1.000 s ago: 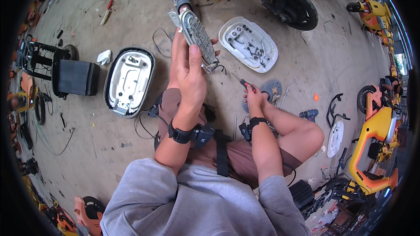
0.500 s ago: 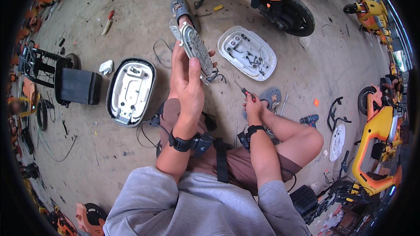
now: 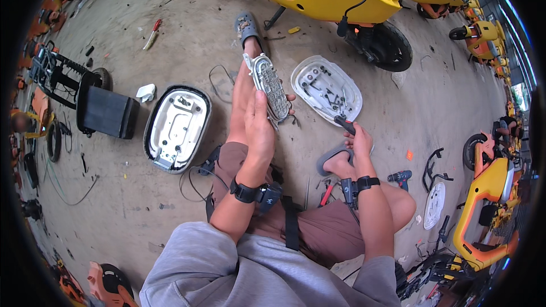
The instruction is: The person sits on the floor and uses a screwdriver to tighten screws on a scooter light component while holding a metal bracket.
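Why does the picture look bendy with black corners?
In the head view, a fisheye lens bends straight edges toward the rim, and its round image leaves black corners; bright glare streaks the upper right; the oval part in the left hand looks fairly clear.

On the floor [image 3: 114, 222], a shell [image 3: 181, 120] lies to your left. A tray [image 3: 351, 92] holding parts [image 3: 325, 70] sits beyond your right hand [image 3: 359, 137], a scooter [image 3: 327, 0] behind that.

Grey floor [image 3: 114, 210] beneath a white tray [image 3: 344, 86], black-rimmed white shell [image 3: 177, 129], red-handled tool [image 3: 153, 33] and blue drill [image 3: 402, 177]
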